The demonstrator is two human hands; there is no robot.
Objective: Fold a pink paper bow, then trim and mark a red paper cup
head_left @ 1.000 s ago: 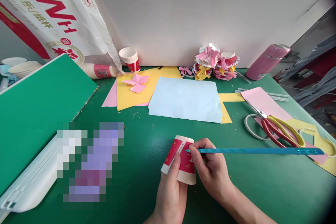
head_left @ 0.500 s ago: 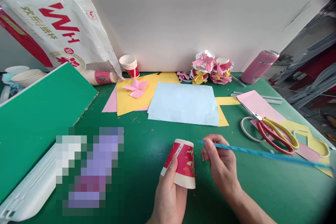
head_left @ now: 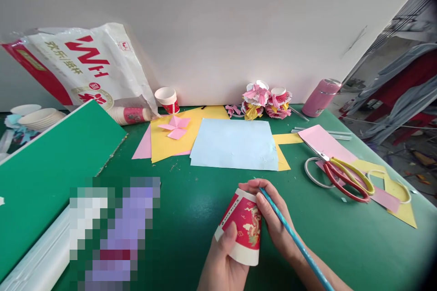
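A red paper cup (head_left: pixel 251 225) is grasped in the left hand's grip (head_left: pixel 223 259), with the thumb pressed across its side and its wide white end tilted downward. In the right hand's grip (head_left: pixel 275 216) a long blue stick (head_left: pixel 297 238) is pinched between thumb and fingers, and its far end is sloped down over the forearm; the same fingers are laid at the cup's narrower upper end. Both hands are held above the near part of the green table (head_left: pixel 180 236). Beyond them, a pale blue sheet (head_left: pixel 235 143) is laid over yellow paper (head_left: pixel 164 148), on which a pink paper flower (head_left: pixel 175 128) is set. To the right, scissors (head_left: pixel 330 161) are rested across pink and yellow paper pieces. By the wall, nested cups (head_left: pixel 171 107), ruffled decorated cups (head_left: pixel 256 95) and a pink flask (head_left: pixel 321 98) are lined up. At the left, a printed plastic bag (head_left: pixel 126 68) is leaned behind a green board (head_left: pixel 58 168).
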